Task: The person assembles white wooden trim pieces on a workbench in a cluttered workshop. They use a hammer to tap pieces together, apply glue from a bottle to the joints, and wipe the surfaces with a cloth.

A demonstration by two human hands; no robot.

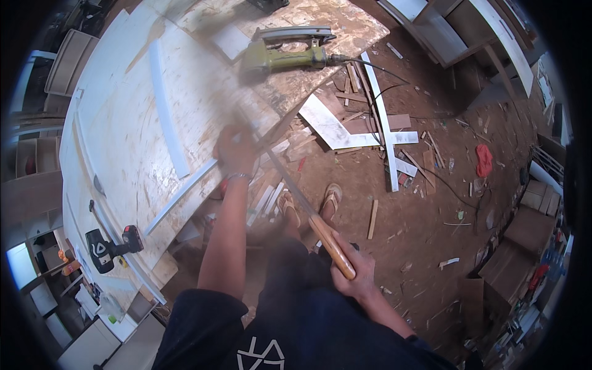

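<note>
In my right hand is a tool with a straight wooden handle and a long, narrow grey blade, closed in my fingers. The blade slants up and left to my left hand at the worktable's edge; I cannot tell whether it is a saw or a file. Blur smears my left fingers. Beside that hand ends a narrow white strip lying along the edge of the worktable. What the blade touches is hidden in the blur.
An olive-green nail gun with a hose lies at the table's far side. A black cordless drill rests at the left, and another white strip lies mid-table. Offcuts and long white boards litter the dirt floor; cabinet carcasses stand far right.
</note>
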